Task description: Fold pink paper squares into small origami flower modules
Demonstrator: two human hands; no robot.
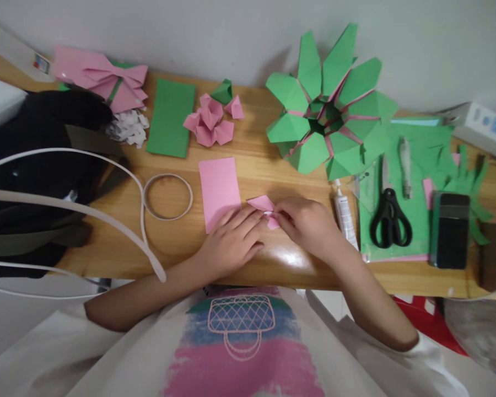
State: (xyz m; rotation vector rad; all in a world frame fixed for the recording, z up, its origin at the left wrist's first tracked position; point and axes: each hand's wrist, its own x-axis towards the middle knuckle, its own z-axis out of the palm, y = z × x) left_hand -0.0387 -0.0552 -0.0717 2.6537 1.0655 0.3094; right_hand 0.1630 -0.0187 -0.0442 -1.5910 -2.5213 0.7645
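Note:
A small folded piece of pink paper [261, 203] lies on the table in front of me, with a white edge showing at its middle. My left hand [235, 240] rests flat with fingers stretched out, the fingertips on the left side of this piece. The thumb stays apart from the fingers. My right hand [306, 223] pinches the right end of the folded paper between thumb and fingers. Just left of it is a flat pink rectangular sheet or stack [220, 187], its lower corner under my left hand.
Pink folded units [210, 121] and a green stack [171, 118] stand farther back. A large green-and-pink paper construction [300, 129] leans near the wall. At right are a glue tube [345, 215], black scissors [391, 220] and a black box [450, 231]. Left are a tape ring [190, 193] and white cables [107, 204].

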